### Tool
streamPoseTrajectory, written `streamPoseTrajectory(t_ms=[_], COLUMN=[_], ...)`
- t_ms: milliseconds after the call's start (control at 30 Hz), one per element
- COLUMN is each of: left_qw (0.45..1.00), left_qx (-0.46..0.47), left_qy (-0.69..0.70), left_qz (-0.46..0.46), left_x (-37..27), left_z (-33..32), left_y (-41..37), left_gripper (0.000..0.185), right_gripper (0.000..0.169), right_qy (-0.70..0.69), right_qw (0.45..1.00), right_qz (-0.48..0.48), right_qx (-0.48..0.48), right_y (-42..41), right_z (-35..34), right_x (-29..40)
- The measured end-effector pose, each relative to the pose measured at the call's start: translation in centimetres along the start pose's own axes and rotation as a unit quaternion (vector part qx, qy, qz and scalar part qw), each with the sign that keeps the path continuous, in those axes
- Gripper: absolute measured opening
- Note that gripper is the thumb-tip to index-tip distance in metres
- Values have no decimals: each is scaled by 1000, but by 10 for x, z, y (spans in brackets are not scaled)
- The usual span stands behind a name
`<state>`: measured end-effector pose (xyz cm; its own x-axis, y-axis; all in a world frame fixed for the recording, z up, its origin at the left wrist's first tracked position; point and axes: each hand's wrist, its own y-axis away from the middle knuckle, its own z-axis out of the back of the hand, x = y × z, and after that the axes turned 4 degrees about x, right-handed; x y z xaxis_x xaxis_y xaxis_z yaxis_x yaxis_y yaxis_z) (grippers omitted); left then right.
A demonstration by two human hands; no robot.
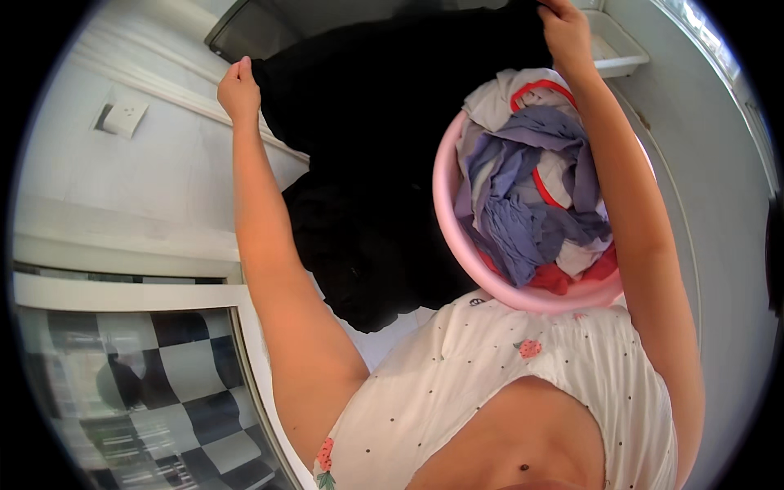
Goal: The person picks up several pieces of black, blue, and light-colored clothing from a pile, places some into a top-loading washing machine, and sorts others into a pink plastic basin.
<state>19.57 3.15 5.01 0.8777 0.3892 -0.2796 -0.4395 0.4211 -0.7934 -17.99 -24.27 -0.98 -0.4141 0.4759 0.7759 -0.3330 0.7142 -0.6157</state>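
A large black garment [380, 122] hangs spread out between my two raised arms. My left hand [240, 90] pinches its edge at the upper left. At the top right, my right hand [565, 33] grips the other side, partly cut off by the picture's upper rim. The cloth is so dark that its folds and exact kind cannot be made out. Below my right forearm, close to my body, is a pink plastic basin [450, 202] heaped with crumpled laundry [520, 184] in blue-purple, white with red trim, and red. My right arm hides part of the basin's right side.
A white wall socket [125, 118] is on the left wall. Lower left stands a white-framed glass door [128, 293] with black and white checks showing in its pane. A dark grey panel [254, 30] lies behind the garment, and a white tray [615, 46] sits at upper right.
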Motion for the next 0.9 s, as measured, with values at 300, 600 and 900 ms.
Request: streamPoseTrajectory(t_ms=[300, 600, 900], left_qw=[872, 837, 634], left_qx=[320, 430, 482], left_qy=[366, 257, 594], left_qz=[52, -223, 113], left_x=[-186, -267, -243], left_z=[-19, -41, -17], left_y=[63, 146, 118], left_gripper=[36, 31, 26], right_gripper=[26, 25, 37], right_qy=[-1, 240, 265], right_qw=[977, 956, 874], right_qz=[-21, -46, -185], right_qx=[213, 165, 364], right_y=[19, 0, 46], right_z=[-21, 30, 47], right_x=[54, 81, 56])
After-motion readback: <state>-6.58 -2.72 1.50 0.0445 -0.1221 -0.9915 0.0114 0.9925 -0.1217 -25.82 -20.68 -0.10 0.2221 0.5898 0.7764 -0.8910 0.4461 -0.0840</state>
